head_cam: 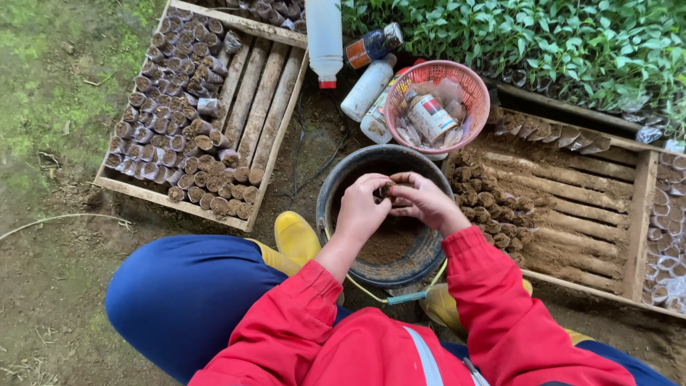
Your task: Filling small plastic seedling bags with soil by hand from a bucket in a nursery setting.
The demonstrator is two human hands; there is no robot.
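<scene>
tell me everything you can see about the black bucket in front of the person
The black bucket is round, dark and looks like worn plastic, dusted with dirt. It stands upright on bare ground between two wooden trays, just below a pink basket. It holds brown soil low inside. A yellow-green handle with a teal grip hangs at its near rim. The left hand and right hand meet over its opening, together pinching a small soil-filled pot. A yellow boot stands close against its left side.

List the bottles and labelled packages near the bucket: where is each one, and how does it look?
White bottle: top centre, upright-looking, red cap.
Dark bottle: beside it, lying, orange label.
Two white bottles: lying left of the pink basket.
Clear packets: inside the basket, one with a red and white label.
</scene>
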